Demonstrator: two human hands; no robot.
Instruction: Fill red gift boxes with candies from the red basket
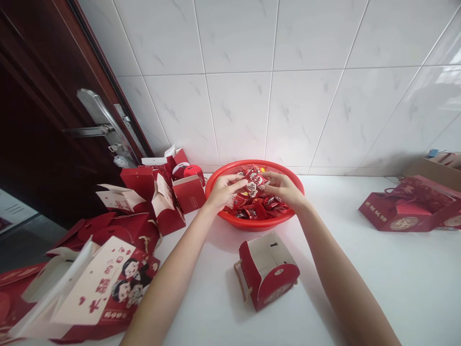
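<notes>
A red plastic basket (230, 223) stands against the tiled wall, with red-wrapped candies (257, 210) heaped inside. Over the heap, my left hand (226, 190) has its fingers closed on a red wrapped candy (253, 189) with white patches and dark characters. From the other side my right hand (283, 189) grips at the same spot, its fingers curled on the wrapper; whether it holds a second piece is hard to see. In front of the basket, between my forearms, sits a small red gift box (275, 286) with its top open, a pale inside and a rope handle.
Several red and cream gift boxes (189, 194) crowd the left side of the white table (338, 211). A larger box with a cartoon couple (108, 288) is at the near left. More red boxes (399, 211) and a cardboard carton (432, 166) stand at the right. A dark door (46, 96) is at the left.
</notes>
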